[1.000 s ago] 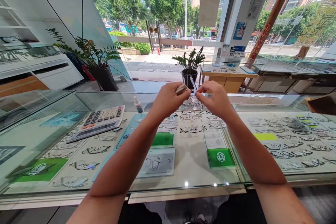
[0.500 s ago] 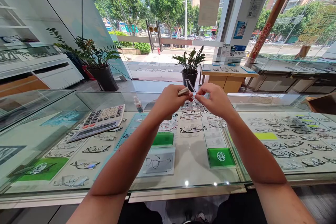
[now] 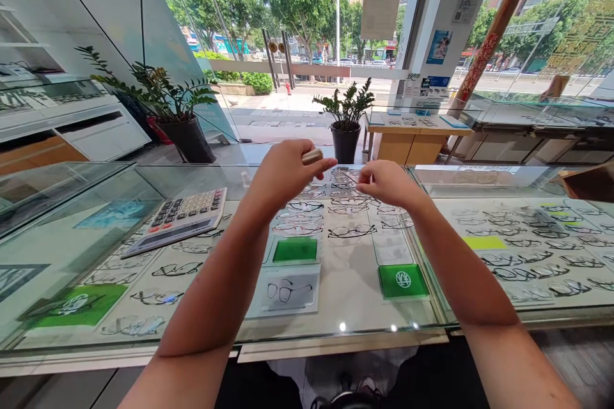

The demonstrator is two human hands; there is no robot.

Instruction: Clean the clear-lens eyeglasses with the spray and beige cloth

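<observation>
My left hand (image 3: pixel 281 174) is raised over the glass counter (image 3: pixel 71 249), its fingers closed round a small beige stick-like tool (image 3: pixel 311 156). My right hand (image 3: pixel 391 183) is lower and to the right, pinching a thin clear-framed pair of glasses (image 3: pixel 343 176) just above the counter top. The two hands are a short way apart. Rows of spectacle frames (image 3: pixel 352 231) lie in the case beneath them.
A calculator (image 3: pixel 180 220) lies on the counter at the left. Green plaques (image 3: pixel 403 280) and a frame picture card (image 3: pixel 286 292) sit inside the case. Potted plants (image 3: pixel 345 120) stand on the floor beyond, and another glass case (image 3: pixel 542 236) adjoins on the right.
My hands have separated: the left one rose and drew left with the beige tool, the right one sank with the glasses towards the counter. The view has tipped down slightly.
</observation>
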